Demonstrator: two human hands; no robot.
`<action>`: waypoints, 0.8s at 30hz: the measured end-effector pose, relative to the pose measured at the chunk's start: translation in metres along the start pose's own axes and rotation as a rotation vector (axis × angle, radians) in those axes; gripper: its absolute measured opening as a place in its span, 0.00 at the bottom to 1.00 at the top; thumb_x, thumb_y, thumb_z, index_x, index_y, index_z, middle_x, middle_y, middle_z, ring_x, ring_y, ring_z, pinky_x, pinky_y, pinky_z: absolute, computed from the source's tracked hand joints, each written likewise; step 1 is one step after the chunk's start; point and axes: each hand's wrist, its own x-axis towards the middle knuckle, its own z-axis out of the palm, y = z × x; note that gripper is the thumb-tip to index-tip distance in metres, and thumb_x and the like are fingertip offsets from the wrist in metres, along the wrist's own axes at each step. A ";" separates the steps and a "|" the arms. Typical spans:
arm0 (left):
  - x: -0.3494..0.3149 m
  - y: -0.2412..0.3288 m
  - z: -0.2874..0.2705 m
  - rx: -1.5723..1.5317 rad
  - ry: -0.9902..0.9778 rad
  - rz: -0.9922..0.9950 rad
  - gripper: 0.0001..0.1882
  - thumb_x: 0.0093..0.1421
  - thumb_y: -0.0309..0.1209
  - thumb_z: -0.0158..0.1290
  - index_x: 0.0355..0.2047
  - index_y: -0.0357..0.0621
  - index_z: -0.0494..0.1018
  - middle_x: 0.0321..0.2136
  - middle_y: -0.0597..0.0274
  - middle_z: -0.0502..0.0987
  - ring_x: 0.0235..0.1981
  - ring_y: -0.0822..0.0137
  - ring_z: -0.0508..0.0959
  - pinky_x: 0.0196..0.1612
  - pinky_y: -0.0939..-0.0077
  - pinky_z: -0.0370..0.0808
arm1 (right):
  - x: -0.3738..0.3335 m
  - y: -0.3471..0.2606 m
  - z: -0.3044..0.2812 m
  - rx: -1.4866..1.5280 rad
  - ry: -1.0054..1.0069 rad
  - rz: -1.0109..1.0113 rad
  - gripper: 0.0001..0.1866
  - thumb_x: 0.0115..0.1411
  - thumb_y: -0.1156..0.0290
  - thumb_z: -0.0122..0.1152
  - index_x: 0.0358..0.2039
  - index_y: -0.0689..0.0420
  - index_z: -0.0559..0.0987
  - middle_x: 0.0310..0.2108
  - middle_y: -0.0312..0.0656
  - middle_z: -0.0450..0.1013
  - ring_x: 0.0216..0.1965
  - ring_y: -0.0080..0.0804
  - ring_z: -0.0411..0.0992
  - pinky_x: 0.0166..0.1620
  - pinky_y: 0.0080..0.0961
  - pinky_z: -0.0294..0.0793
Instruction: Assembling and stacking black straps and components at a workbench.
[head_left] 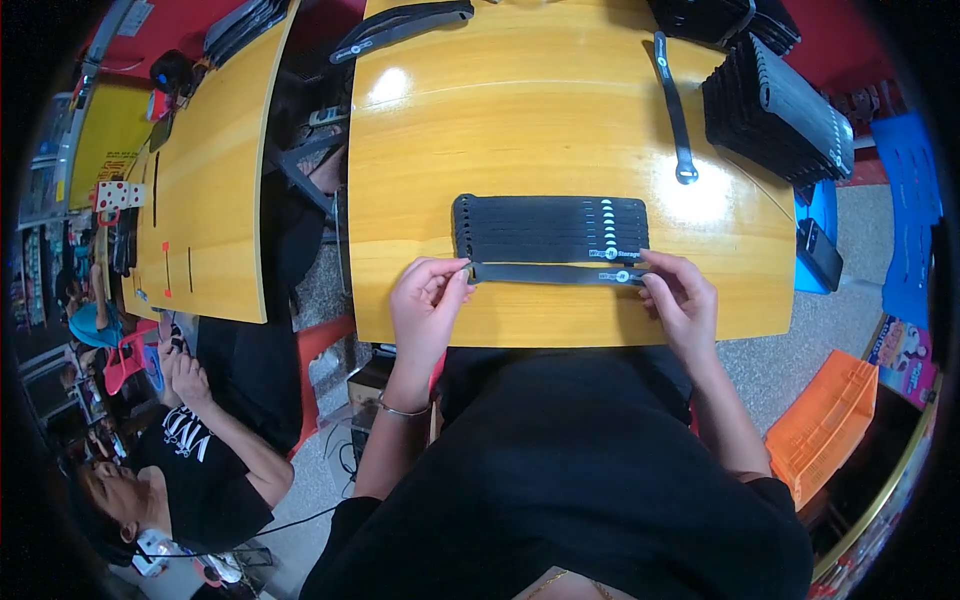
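Observation:
A black strap point(545, 274) with a pale printed mark stretches straight between my hands. My left hand point(428, 298) pinches its left end between thumb and fingers. At the other end, my right hand point(682, 305) grips the strap the same way. Just beyond it, a row of black straps point(540, 228) lies overlapped on the table, with holes at the left ends and white marks toward the right. The held strap runs parallel to the near edge of this row.
The yellow wooden table point(450, 130) bears a single black strap point(675, 110), a tall pile of black straps point(770, 110) and a loose bundle point(400, 30). An orange crate point(825, 425) is on the floor at right. A co-worker point(200, 450) sits left by another table point(215, 180).

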 end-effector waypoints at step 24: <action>0.016 -0.015 0.005 0.048 0.138 0.036 0.05 0.55 0.16 0.55 0.32 0.34 0.73 0.26 0.65 0.75 0.25 0.81 0.74 0.26 0.92 0.71 | 0.016 0.016 0.004 -0.105 0.121 -0.095 0.06 0.54 0.78 0.63 0.32 0.64 0.76 0.24 0.33 0.73 0.24 0.14 0.68 0.28 0.10 0.68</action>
